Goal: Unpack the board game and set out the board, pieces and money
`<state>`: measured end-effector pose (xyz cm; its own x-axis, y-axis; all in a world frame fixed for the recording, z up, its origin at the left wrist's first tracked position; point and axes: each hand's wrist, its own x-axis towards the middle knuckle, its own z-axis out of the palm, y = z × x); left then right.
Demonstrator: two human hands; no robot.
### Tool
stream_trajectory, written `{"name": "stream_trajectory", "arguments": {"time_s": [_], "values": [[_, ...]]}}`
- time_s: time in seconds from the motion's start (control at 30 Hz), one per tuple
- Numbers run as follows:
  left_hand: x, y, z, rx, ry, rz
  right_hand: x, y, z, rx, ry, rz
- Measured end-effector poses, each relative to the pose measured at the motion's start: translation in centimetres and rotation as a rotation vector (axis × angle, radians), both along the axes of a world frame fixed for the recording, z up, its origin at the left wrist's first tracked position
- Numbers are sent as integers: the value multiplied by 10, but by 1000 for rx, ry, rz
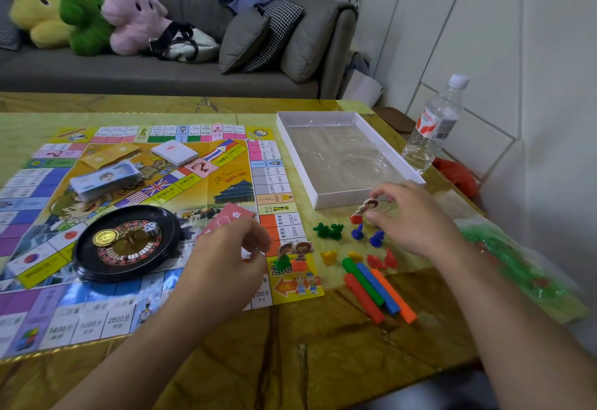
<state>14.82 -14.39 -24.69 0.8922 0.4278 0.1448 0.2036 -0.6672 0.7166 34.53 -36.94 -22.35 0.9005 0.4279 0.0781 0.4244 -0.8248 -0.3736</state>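
The right hand (408,216) pinches a character pawn (364,211) on a red base, just above the blue pawns (368,234). The left hand (231,259), fingers curled round nothing visible, hovers over the board (97,280) beside two standing pawns (292,256). Coloured sticks (376,291) lie between the hands, the box tray (323,198) just beyond the right.

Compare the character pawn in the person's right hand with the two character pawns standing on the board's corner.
The red-based cardboard character pawn is pinched in the right hand, tilted, above the table beside the board. The two pawns on the corner square stand upright, untouched; one has a green base, one orange. All three are cartoon cut-outs in small plastic bases.
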Motion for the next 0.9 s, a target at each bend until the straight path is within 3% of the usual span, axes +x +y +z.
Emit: {"name": "stream_trajectory", "arguments": {"time_s": [0.2, 0.37, 0.43, 0.5, 0.57, 0.63, 0.9], "values": [[-2, -2, 7, -12, -24, 6, 6, 3, -18, 141, -23, 5], [-7, -11, 26, -47, -160, 2, -16, -6, 25, 376, -65, 9], [-8, -22, 36, -214, -201, -39, -44, 1, 42, 582, 116, 116], [-9, -35, 43, -508, -180, -118, -73, 14, 45, 689, 301, 211], [-11, -42, 43, -664, -169, -146, -92, 25, 40, 708, 387, 271], [-16, -42, 41, -686, -194, -116, -99, 31, 36, 699, 399, 295], [-23, -34, 40, -569, -143, -119, -108, 32, 42, 516, 260, 328]]}}
